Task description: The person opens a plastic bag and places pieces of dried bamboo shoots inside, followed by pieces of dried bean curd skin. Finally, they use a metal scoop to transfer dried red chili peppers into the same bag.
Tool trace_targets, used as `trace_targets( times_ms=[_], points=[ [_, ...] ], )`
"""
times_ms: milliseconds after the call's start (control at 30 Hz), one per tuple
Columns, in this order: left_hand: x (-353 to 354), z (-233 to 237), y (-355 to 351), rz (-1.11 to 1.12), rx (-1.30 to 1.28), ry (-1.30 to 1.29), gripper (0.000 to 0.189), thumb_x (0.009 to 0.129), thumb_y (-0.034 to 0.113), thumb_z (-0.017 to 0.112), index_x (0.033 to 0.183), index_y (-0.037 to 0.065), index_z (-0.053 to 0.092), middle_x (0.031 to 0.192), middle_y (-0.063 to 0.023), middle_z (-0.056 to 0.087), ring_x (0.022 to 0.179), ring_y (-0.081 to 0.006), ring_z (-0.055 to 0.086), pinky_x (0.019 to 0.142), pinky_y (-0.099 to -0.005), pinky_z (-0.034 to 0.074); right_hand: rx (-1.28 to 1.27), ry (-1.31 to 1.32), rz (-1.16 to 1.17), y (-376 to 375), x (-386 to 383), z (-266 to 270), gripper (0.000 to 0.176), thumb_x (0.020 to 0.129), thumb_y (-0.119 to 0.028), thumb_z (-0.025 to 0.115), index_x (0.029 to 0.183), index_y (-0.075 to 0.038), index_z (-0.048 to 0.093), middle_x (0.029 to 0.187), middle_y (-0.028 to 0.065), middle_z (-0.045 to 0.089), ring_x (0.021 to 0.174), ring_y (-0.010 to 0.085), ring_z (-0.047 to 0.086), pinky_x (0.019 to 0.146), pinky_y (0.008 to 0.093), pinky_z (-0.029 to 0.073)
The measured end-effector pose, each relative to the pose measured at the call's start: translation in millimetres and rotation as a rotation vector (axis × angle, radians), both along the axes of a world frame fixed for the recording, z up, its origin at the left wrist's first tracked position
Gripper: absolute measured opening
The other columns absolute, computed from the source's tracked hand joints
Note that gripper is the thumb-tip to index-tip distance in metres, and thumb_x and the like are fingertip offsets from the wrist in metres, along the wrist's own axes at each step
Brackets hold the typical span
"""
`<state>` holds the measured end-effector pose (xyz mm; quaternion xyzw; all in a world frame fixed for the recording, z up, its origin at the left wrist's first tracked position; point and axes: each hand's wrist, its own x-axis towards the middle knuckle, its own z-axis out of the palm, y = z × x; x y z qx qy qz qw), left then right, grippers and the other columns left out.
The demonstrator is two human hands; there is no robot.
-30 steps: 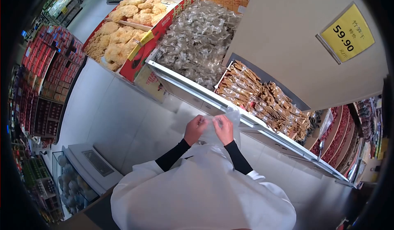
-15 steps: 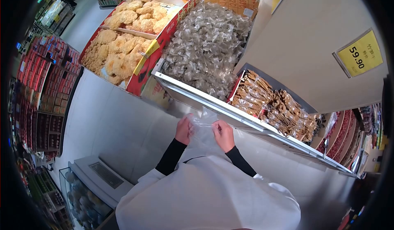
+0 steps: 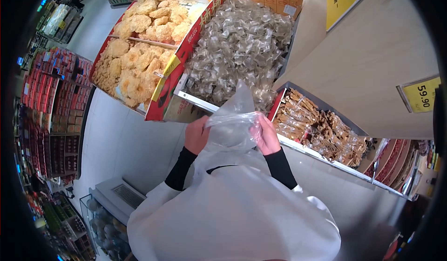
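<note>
A clear plastic bag (image 3: 231,127) is stretched between my two hands, with a crumpled band across its middle and a pointed corner sticking up. My left hand (image 3: 197,134) grips its left side; my right hand (image 3: 267,135) holds the right side, the palm partly seen through the film. Just beyond the bag is a bin heaped with small clear-wrapped packets (image 3: 240,47). The bag's upper corner overlaps the bin's front edge in my view. Right of that, a tray carries brown dried strips in clear wrap (image 3: 321,128).
Golden, crusty flat pieces (image 3: 139,65) fill a red-sided box at the left. A partition panel (image 3: 368,65) with a yellow price tag (image 3: 421,96) rises on the right. A metal-edged counter rail (image 3: 326,164) runs diagonally ahead. A glass case (image 3: 104,224) stands at lower left.
My hands have moved apart and slightly up, spreading the bunched bag wide. The view has turned a little, so the bins sit differently in it.
</note>
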<state>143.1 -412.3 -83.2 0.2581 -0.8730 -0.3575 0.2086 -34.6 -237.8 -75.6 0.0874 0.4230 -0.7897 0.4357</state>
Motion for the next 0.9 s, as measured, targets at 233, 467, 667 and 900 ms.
trace_targets(
  times_ms=[233,467,667,900],
  points=[
    [-43.5,-22.8,-29.3,0.303,0.946,0.244,0.021,0.096,0.016,0.047,0.083,0.004,0.058,0.069,0.0016,0.055,0.063,-0.0100,0.053,0.056,-0.0273,0.041,-0.062,-0.073,0.521,-16.6,-13.9,-7.5,0.023,0.100,-0.022,0.053,0.111,-0.002,0.057,0.077,-0.0018,0.056,0.062,0.0057,0.052,0.056,0.0228,0.044],
    [-68.0,3.0,-90.6,0.232,1.525,0.254,0.024,0.100,0.026,0.044,0.082,0.012,0.051,0.072,0.0025,0.053,0.064,-0.0067,0.049,0.053,-0.0223,0.039,0.220,0.835,0.775,-50.5,-18.7,-25.7,0.028,0.097,-0.021,0.058,0.114,0.001,0.061,0.100,0.0030,0.069,0.088,0.0087,0.060,0.085,0.0283,0.047],
    [-65.7,22.5,-162.7,-0.126,1.461,0.032,0.040,0.099,0.025,0.048,0.061,0.015,0.040,0.056,0.0055,0.041,0.049,-0.0042,0.039,0.046,-0.0217,0.028,-0.040,0.031,0.052,-91.3,-33.5,-44.9,0.018,0.101,-0.021,0.050,0.102,-0.008,0.062,0.089,0.0004,0.063,0.077,0.0071,0.058,0.072,0.0225,0.049],
    [-73.0,19.4,-228.2,-0.393,1.385,-0.114,0.047,0.100,0.031,0.051,0.057,0.014,0.041,0.049,0.0081,0.036,0.043,-0.0038,0.034,0.043,-0.0215,0.025,-0.309,-0.439,-0.105,-158.1,-50.2,-43.3,0.022,0.102,-0.025,0.046,0.109,-0.007,0.057,0.103,0.0066,0.064,0.091,0.0147,0.063,0.080,0.0355,0.055]
  ],
)
